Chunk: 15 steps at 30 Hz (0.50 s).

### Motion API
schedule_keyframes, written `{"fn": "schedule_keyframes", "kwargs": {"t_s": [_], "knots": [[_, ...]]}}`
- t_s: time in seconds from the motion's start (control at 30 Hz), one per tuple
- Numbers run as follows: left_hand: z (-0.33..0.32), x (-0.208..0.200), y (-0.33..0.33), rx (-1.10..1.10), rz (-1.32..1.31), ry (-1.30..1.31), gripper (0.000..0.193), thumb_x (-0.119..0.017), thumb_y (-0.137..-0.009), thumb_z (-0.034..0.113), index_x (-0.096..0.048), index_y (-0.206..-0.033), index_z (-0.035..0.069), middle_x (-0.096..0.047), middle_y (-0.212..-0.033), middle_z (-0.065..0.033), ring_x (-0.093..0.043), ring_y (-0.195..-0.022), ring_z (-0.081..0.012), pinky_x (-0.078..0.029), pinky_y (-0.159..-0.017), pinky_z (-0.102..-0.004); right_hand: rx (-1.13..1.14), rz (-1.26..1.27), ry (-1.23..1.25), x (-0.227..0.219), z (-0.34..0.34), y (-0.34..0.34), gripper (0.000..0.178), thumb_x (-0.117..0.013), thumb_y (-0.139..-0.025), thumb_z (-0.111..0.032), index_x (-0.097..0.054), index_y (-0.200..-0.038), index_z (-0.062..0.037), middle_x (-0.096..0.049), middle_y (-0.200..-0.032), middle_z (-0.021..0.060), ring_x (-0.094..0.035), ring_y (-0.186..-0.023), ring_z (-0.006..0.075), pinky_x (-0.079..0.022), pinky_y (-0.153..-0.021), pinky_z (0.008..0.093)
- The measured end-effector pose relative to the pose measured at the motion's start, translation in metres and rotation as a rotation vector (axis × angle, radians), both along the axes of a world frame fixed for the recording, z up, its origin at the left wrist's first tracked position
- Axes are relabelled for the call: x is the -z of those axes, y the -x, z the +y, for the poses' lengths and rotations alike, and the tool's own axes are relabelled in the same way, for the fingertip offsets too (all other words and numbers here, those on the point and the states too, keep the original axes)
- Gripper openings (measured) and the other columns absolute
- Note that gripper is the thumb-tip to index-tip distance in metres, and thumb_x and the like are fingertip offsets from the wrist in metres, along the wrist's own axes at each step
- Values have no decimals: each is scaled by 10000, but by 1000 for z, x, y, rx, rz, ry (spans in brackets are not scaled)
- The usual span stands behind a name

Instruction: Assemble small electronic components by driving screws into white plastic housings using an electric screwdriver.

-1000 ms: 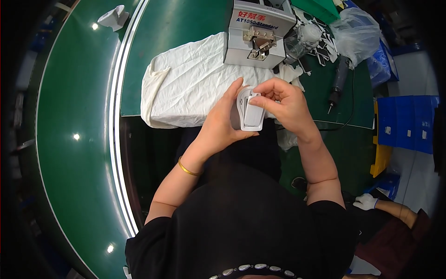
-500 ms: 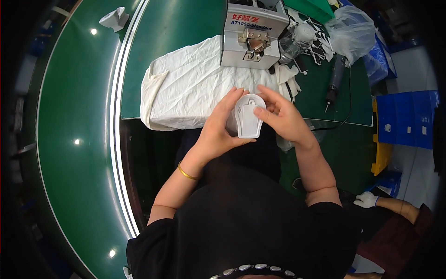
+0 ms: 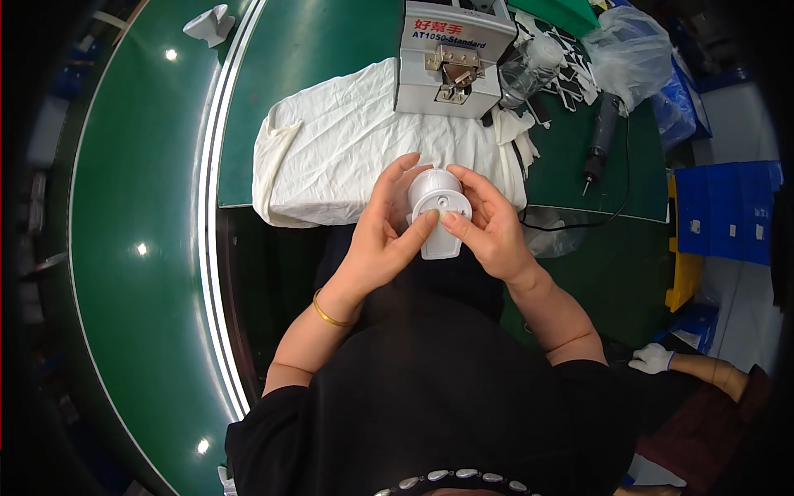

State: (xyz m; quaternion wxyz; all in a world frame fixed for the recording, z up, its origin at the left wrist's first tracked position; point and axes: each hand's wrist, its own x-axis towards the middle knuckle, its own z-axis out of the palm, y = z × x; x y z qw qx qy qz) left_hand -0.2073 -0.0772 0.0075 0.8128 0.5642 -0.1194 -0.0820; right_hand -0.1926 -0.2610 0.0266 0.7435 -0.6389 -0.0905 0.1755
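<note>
Between both hands I hold a white plastic housing (image 3: 442, 240), with a rounded collar at its far end and a flat, tapering face toward me. My left hand (image 3: 393, 217) grips its left side, thumb pressed on the face. From the right, my right hand (image 3: 490, 221) closes on it the same way, its thumb beside the left one near a small round hole. The fingers behind the housing are partly hidden. The part is held just off the near edge of a white cloth (image 3: 339, 149) spread on the table.
A grey bench machine (image 3: 451, 62) stands behind the cloth. To its right lie a corded electric screwdriver (image 3: 602, 140), white scraps and a clear plastic bag (image 3: 628, 54). Another white part (image 3: 210, 26) rests on the green surface at far left. Lower right, a co-worker's gloved hand (image 3: 651, 359) shows.
The housing has been turned in my hands; its collar and holed face now show instead of the hollow inside. My left thumb has come onto the face next to the right thumb.
</note>
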Motion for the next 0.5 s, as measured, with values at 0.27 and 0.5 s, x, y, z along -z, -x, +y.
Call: {"fn": "schedule_keyframes", "kwargs": {"t_s": [0.27, 0.5], "knots": [[-2, -13, -7, -65, -402, -507, 1019, -878, -683, 122, -278, -1504, 50, -357, -1494, -213, -357, -1399, -365, -327, -1136, -443, 45, 153, -152, -1, -10, -24, 560, -675, -910, -45, -434, -1402, 74, -608, -1244, 138, -581, -1145, 160, -458, -998, 297], [-1, 10, -24, -232, -417, -663, 1013, -925, -588, 153, -381, -1434, 26, -475, -1406, -148, -464, -1298, -335, -391, -1088, -413, 673, -386, 417, -13, -97, -100, 389, -745, -890, -128, -618, -1230, 13, -669, -1084, 67, -624, -977, 125, -518, -891, 276]]}}
